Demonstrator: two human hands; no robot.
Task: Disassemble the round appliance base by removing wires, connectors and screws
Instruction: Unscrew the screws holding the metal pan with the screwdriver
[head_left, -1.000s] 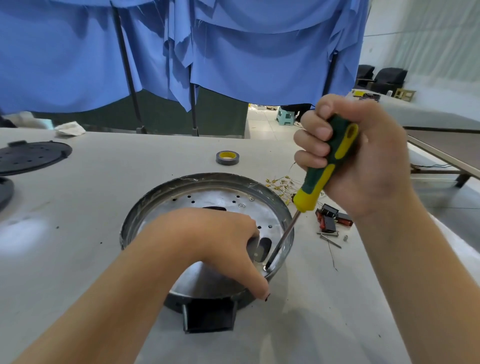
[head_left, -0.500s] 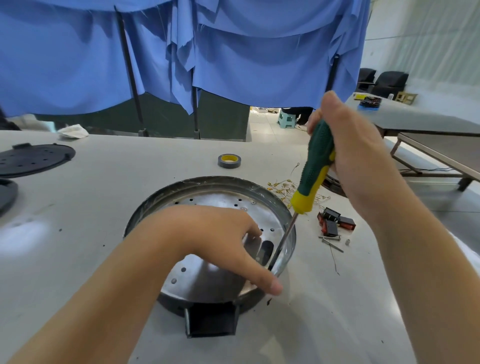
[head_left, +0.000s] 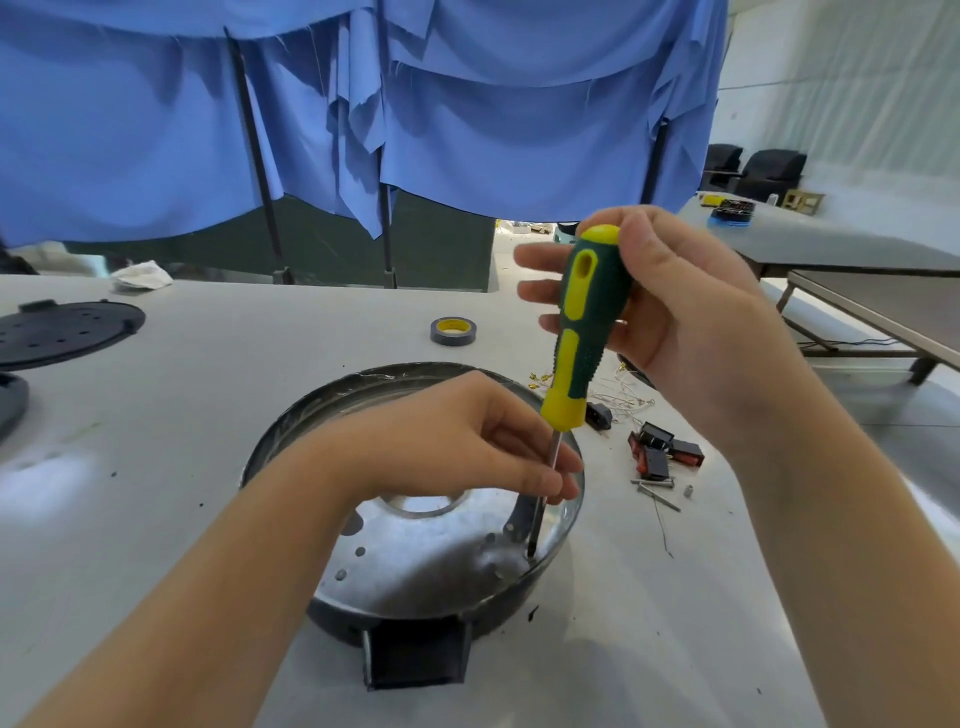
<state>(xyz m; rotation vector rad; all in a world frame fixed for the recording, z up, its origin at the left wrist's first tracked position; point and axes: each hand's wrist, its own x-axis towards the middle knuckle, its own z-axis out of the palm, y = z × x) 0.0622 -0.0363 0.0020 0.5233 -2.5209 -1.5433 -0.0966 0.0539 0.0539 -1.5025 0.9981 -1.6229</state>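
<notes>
Steel base (head_left: 415, 551) sits mid-table (head_left: 208, 415), screwdriver (head_left: 582, 343) tip down at inner right wall. Right hand (head_left: 675, 312) wrapped loosely round handle; left hand (head_left: 457, 441) pinching shaft. Advice: keep shaft upright, press down, turn slowly, steady tip. Count: one base, one screwdriver, one tape roll (head_left: 453, 331), two loose screws (head_left: 657, 488), about three red-black connectors (head_left: 665, 452).

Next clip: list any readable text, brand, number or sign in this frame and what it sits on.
None can be read.
Screwdriver: green and yellow handle, no print visible.
Tape roll: yellow core, no legible marking.
Round metal base: bare metal with holes, no label visible.
Red and black connectors: too small to tell whether they carry markings.
Items on the far table: too small and blurred to read.
</notes>
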